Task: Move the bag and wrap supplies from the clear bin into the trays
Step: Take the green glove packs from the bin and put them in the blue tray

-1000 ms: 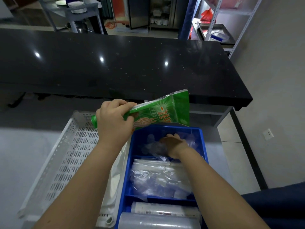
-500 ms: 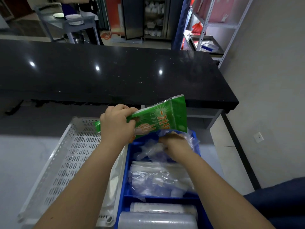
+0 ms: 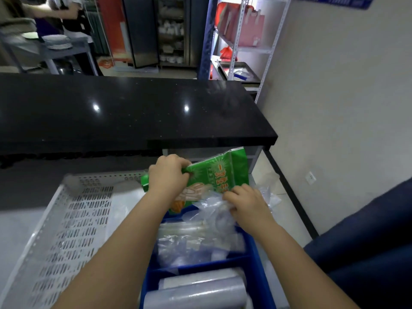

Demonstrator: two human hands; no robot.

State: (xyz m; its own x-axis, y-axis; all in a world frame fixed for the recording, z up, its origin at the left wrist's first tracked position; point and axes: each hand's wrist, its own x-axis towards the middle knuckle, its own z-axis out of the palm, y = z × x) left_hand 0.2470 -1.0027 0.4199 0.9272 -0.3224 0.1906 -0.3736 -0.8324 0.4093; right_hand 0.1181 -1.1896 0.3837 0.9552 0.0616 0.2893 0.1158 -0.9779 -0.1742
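My left hand [image 3: 167,172] grips the top left end of a green printed packet [image 3: 219,175] and holds it above the far end of the blue divided tray [image 3: 259,259]. Just below and to the right, my right hand [image 3: 246,202] is closed on a bunch of crumpled clear plastic bags [image 3: 211,208], lifted over the tray's far compartment. The middle compartment holds flat clear bags [image 3: 196,239]. Wrap rolls [image 3: 196,293] lie in the near compartment. A white perforated tray [image 3: 73,230] sits to the left.
A black counter [image 3: 124,110] runs across behind the trays. A white wall with a socket [image 3: 310,177] is on the right, and a dark blue seat [image 3: 367,237] at the near right. Metal shelving [image 3: 243,47] and a person at a table stand beyond the counter.
My right hand has come up out of the blue tray's far compartment with clear bags in it. The green packet in my left hand has shifted right and slightly up. The camera view tilted up.
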